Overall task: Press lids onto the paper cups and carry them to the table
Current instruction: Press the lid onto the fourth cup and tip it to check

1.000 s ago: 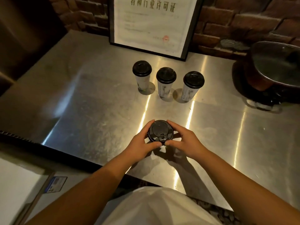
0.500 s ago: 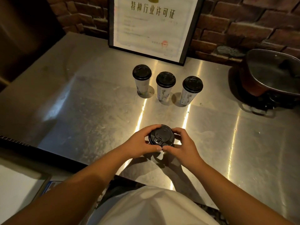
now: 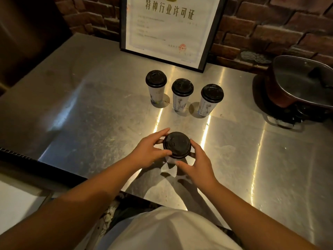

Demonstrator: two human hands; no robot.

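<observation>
Paper cup with round black plastic lid (image 3: 177, 147) stood near the steel worktop (image 3: 90, 112) front edge. Left hand (image 3: 148, 152) fingers gripped the lid rim; right hand (image 3: 196, 164) fingers curled round it opposite.

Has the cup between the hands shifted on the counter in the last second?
No. The near cup stands as far in front of the three lidded cups as before.

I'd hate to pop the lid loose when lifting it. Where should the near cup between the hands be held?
Judging by its pose, grip the near cup's white paper wall below the black lid, from the side. It stands upright, and the left hand and right hand already flank it; avoid lifting by the lid rim.
</observation>
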